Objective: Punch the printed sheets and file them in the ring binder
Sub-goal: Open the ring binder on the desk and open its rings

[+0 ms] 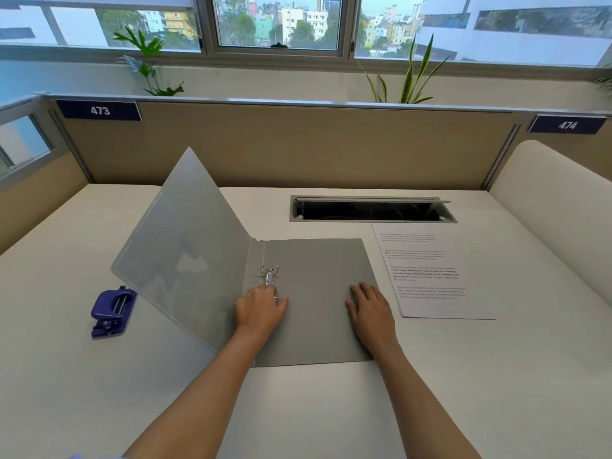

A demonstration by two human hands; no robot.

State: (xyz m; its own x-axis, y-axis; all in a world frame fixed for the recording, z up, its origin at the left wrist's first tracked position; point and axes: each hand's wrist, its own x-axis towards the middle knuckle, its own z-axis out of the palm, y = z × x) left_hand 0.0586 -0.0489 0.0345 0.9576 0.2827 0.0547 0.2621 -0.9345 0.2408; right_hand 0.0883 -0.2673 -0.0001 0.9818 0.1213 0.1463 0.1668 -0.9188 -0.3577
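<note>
Head: flat right hand [371,313] presses smooth grey plastic binder [314,260].

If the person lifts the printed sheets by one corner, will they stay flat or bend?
Probably they bend: the printed sheets look thin and lie loose, unbound. Likely light, and they may fan apart or slide on the smooth desk.

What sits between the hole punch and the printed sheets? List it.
In the head view, the open ring binder lies between them, with the left hand at its rings and the right hand flat on it.
</note>
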